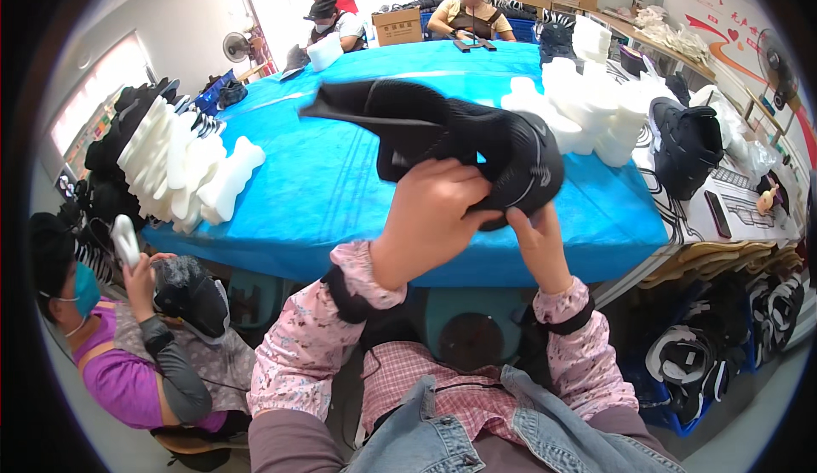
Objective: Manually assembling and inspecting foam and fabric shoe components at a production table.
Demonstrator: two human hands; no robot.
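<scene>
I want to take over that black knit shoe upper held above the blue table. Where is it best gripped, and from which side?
Probably the free flat end of the black shoe upper, from the person's left: it juts out unheld, while the left hand and right hand grip the bunched end.

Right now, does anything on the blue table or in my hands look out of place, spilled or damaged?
Nothing looks damaged or spilled. The left hand and right hand hold a black knitted shoe upper above the blue-covered table. The white foam insoles on the left lean in a loose, toppling heap, which is merely untidy.
</scene>
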